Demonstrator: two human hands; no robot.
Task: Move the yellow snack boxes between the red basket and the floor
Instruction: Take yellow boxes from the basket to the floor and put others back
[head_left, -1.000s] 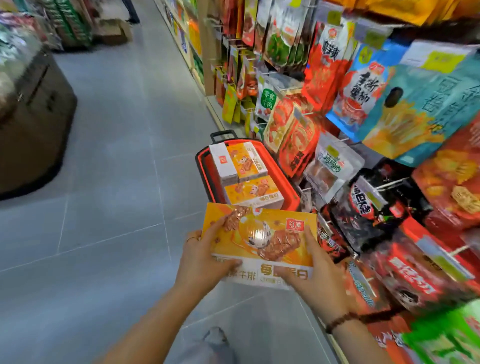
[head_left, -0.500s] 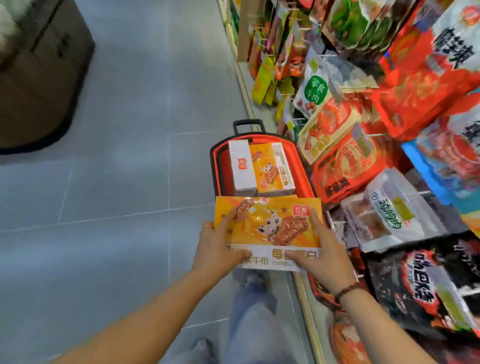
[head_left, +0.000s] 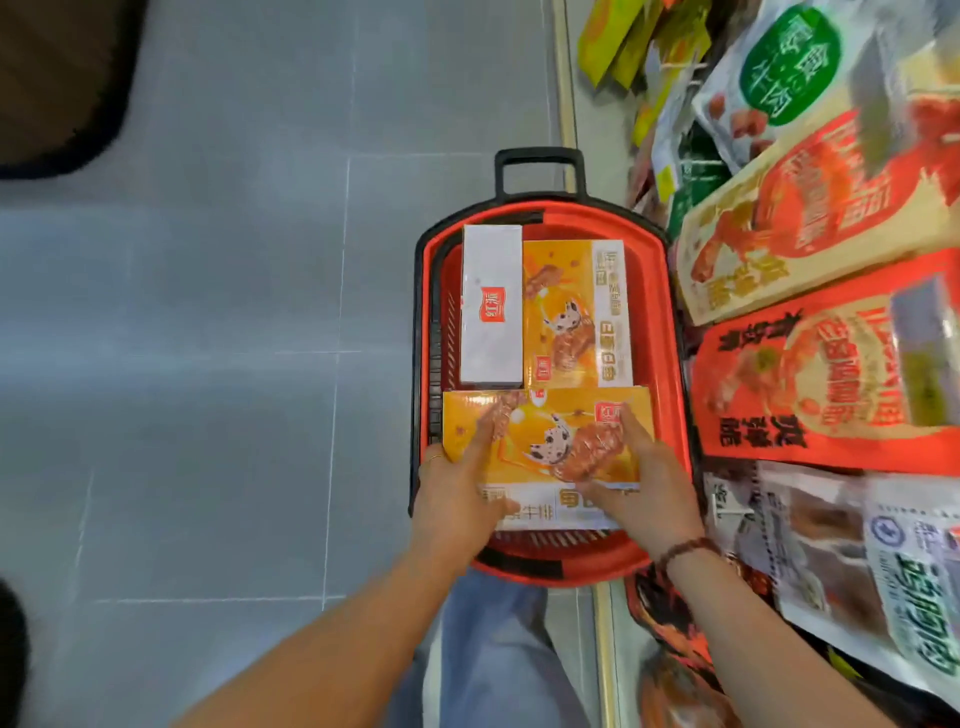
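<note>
A red basket (head_left: 662, 322) with a black rim and handle stands on the grey floor beside the shelf. Inside, at the far end, a yellow snack box (head_left: 571, 312) lies flat next to another box standing on edge with its white side (head_left: 492, 306) up. A third yellow snack box (head_left: 550, 441) is over the basket's near half. My left hand (head_left: 457, 493) grips its left near corner, thumb underneath the edge. My right hand (head_left: 644, 478) holds its right side, fingers spread on the top face.
Hanging snack bags (head_left: 826, 358) fill the shelf on the right, close to the basket's rim. Grey tiled floor (head_left: 208, 364) stretches to the left. A dark display base (head_left: 57, 83) sits at the top left. My leg in jeans (head_left: 498, 639) is below the basket.
The view tilted down and closer to the basket. Both hands carried the yellow box forward and down, from in front of the basket to over its near half.
</note>
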